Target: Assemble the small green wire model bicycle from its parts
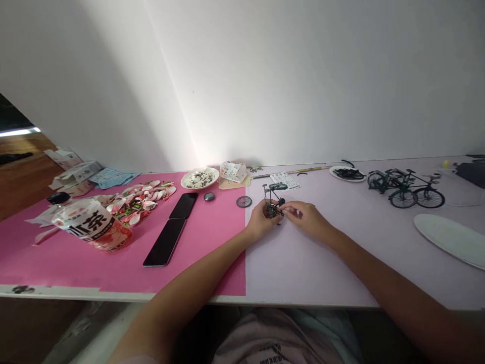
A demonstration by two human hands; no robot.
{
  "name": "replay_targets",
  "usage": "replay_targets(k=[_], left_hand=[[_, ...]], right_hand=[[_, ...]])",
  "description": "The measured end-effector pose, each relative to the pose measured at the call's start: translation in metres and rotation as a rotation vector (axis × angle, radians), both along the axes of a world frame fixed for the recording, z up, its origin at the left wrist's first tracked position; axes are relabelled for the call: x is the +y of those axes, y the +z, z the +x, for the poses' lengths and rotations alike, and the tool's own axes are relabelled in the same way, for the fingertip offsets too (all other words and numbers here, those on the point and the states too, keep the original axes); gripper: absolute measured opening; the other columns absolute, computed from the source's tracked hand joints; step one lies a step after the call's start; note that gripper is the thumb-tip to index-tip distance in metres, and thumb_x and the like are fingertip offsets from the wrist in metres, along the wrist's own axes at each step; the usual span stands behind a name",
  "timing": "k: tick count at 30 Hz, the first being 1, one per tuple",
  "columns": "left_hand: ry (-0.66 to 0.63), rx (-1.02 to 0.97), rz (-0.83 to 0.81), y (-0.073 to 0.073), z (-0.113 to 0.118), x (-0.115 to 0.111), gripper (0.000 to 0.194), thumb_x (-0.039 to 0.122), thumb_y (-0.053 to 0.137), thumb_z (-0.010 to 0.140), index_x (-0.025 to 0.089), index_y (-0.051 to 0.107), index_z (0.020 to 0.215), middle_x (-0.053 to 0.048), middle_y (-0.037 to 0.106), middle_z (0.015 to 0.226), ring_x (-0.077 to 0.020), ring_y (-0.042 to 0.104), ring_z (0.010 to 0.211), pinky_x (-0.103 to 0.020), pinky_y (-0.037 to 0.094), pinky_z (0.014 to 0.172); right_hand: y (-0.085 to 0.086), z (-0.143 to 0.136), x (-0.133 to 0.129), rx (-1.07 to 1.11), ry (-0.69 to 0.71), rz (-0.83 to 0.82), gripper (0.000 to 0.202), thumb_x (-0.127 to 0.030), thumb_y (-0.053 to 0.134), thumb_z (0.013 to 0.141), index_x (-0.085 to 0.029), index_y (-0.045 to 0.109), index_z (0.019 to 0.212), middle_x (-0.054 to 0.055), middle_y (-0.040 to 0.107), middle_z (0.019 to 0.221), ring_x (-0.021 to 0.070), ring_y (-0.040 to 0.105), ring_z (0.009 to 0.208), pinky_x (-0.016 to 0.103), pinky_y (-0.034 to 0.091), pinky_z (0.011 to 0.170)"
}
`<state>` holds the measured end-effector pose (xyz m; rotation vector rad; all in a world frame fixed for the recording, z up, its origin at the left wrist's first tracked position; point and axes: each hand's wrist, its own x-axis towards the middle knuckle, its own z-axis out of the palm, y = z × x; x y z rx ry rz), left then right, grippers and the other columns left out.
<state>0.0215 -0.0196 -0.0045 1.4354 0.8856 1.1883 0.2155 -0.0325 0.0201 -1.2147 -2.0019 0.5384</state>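
Note:
Just above the pale part of the table, my left hand [260, 220] is closed on a small dark green model bicycle frame [278, 187], which shows handlebars and crossing tubes. At its lower right, the fingers of my right hand [303, 215] pinch together against the frame; whether a small part sits between them is too fine to tell. To the left of the frame lies a loose spoked model wheel [244, 201], flat on the pink sheet near its edge.
Left on the pink sheet [212, 253] stand a tilted drink bottle [93, 222], a folding phone [170, 230], pink-white pieces [140, 199] and a plate of small parts [199, 178]. Rightward are a plate of black parts [347, 174], model bicycles [405, 189] and a white oval plate [450, 237].

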Motion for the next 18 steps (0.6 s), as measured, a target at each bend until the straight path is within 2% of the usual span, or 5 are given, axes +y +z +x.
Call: replay_targets(k=[3, 7, 13, 18], left_hand=[[0.005, -0.002, -0.007, 0.0007, 0.0002, 0.0004, 0.048, 0.015, 0.086, 0.071, 0.015, 0.059, 0.112, -0.002, 0.069, 0.091, -0.0079, 0.063, 0.072, -0.023, 0.050, 0.070], [0.025, -0.006, -0.032, 0.0024, -0.0009, 0.0004, 0.049, 0.015, 0.086, 0.072, 0.016, 0.058, 0.112, -0.002, 0.070, 0.091, -0.0095, 0.065, 0.074, -0.023, 0.051, 0.071], [0.037, -0.021, -0.053, 0.0014, -0.0018, 0.0021, 0.050, 0.013, 0.085, 0.072, 0.015, 0.058, 0.114, -0.002, 0.071, 0.090, -0.0103, 0.067, 0.076, -0.024, 0.052, 0.072], [0.033, 0.004, -0.058, 0.0041, -0.0010, 0.0000, 0.050, 0.014, 0.086, 0.071, 0.015, 0.059, 0.113, -0.003, 0.071, 0.092, -0.0100, 0.066, 0.074, -0.024, 0.053, 0.071]], right_hand=[[0.0042, -0.0028, -0.0027, 0.029, -0.003, -0.055, 0.028, -0.046, 0.060, 0.093, -0.025, 0.078, 0.099, 0.001, 0.071, 0.075, 0.0150, 0.053, 0.056, 0.031, 0.046, 0.059], [0.0073, -0.0035, -0.0036, 0.104, 0.004, -0.066, 0.029, -0.051, 0.067, 0.087, -0.023, 0.078, 0.084, 0.004, 0.078, 0.088, 0.0174, 0.059, 0.065, 0.032, 0.048, 0.063], [0.0015, -0.0009, -0.0009, 0.153, -0.033, -0.113, 0.026, -0.047, 0.072, 0.082, -0.024, 0.082, 0.090, 0.006, 0.081, 0.097, 0.0197, 0.065, 0.071, 0.035, 0.051, 0.067], [-0.0013, 0.0040, 0.0022, 0.127, -0.038, -0.097, 0.026, -0.048, 0.071, 0.084, -0.026, 0.083, 0.088, 0.004, 0.080, 0.087, 0.0211, 0.067, 0.072, 0.035, 0.050, 0.069]])
